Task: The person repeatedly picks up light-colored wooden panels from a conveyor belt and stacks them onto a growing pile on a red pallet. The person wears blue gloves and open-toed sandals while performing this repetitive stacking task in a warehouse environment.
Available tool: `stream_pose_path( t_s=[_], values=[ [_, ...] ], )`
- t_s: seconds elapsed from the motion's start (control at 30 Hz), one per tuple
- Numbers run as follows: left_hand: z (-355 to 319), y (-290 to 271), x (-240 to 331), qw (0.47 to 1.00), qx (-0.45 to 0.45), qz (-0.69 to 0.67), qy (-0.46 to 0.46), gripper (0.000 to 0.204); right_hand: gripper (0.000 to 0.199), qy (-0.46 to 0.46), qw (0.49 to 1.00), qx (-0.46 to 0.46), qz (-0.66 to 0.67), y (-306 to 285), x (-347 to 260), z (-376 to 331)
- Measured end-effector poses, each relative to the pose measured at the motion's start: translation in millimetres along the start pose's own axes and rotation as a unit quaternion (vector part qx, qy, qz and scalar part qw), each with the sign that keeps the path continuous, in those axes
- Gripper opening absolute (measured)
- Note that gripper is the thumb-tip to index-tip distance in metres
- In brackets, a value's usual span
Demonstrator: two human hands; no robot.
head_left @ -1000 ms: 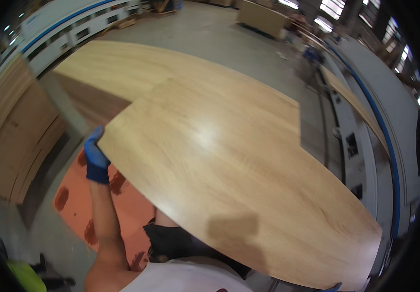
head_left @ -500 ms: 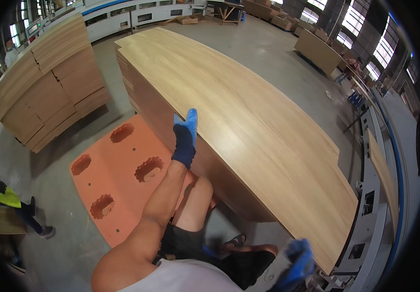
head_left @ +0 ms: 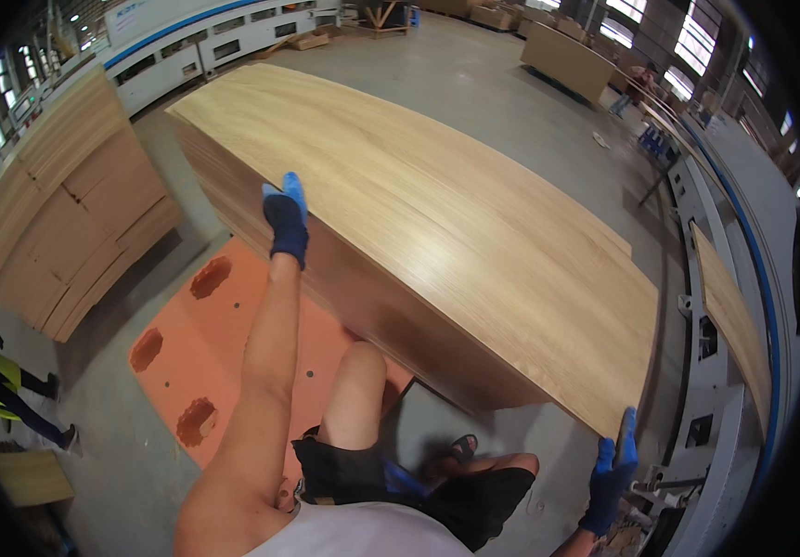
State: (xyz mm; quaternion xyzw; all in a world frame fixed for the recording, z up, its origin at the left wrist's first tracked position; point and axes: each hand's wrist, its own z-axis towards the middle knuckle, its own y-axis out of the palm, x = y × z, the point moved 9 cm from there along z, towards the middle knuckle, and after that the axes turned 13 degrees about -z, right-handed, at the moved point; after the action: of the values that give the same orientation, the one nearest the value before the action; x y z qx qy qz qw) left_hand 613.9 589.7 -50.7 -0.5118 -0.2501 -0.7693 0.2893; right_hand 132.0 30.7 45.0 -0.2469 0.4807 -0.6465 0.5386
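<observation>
A wide wood-grain panel (head_left: pixel 437 213) lies on top of a tall stack of boards (head_left: pixel 354 297) in front of me. My left hand (head_left: pixel 286 215), in a dark blue glove with lighter blue fingers, grips the panel's near long edge, left of its middle. At the panel's near right corner, my right hand (head_left: pixel 612 469), gloved the same way, takes hold of the edge with thumb and fingers parted around it. The undersides of both grips are hidden.
An orange slab with ragged holes (head_left: pixel 251 325) lies beside the stack, near my legs. Another board stack (head_left: pixel 75 204) stands at left. A long machine frame (head_left: pixel 697 371) runs along the right, a leaning board (head_left: pixel 734 325) against it. A person in a yellow vest (head_left: pixel 6 371) is at far left.
My right hand has come up from the lower edge to the panel's near right corner. My left hand has slid or stayed on the long edge while the view shifted.
</observation>
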Motion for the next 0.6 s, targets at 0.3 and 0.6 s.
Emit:
stream_pose_path(
  t_s=[0.3, 0.6],
  values=[
    [70.4, 16.9, -45.0, 0.987, -0.032, 0.159, 0.022, 0.064, 0.053, -0.043, 0.998, 0.046, -0.008, 19.5, -5.0, 34.1],
    [99.8, 25.7, -62.5, 0.987, -0.069, 0.14, 0.038, 0.067, 0.054, -0.036, 0.997, 0.003, -0.066, 31.8, -11.3, 61.6]
  ],
)
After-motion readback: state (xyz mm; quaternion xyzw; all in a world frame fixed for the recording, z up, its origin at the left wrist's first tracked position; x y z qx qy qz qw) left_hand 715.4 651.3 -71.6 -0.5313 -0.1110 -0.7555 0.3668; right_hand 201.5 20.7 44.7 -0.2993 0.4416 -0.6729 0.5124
